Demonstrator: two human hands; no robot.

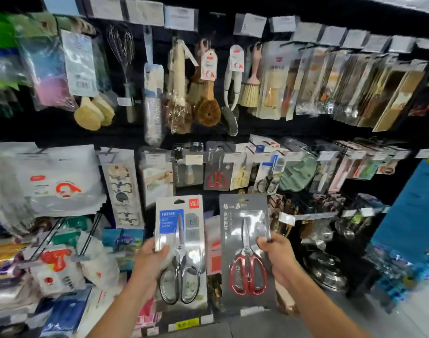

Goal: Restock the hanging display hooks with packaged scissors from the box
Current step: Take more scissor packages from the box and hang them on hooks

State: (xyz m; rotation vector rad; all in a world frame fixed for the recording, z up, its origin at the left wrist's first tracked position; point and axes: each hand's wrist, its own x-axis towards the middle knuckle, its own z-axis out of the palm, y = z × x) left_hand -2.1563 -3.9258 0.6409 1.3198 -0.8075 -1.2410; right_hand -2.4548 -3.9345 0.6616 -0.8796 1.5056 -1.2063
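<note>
We hold two packs of scissors up in front of the wall of hooks. Our left hand (pixel 148 261) pinches the left edge of the blue-label pack (pixel 184 230), which has silver scissors inside. Our thumb is in front and our fingers go behind, where we cannot see them. Our right hand (pixel 280 258) pinches the right edge of the grey pack (pixel 245 215), which has red scissors, in the same way. Both packs are in the air, side by side, just below the row where they belong. Neither is on a hook yet.

Up on that row a red-scissors pack (pixel 217 173) hangs already. A little to its right hangs a dark-scissors pack (pixel 269 173). They look like the same kinds as ours. So we think the job is partway done, and these two are left to hang.

We cannot see the box at all, so we cannot tell how many packs wait in it. The hooks are thin and dark on a dark wall, so they are hard to make out. We cannot count the packs behind the front ones. The edges of the view are blurry.
</note>
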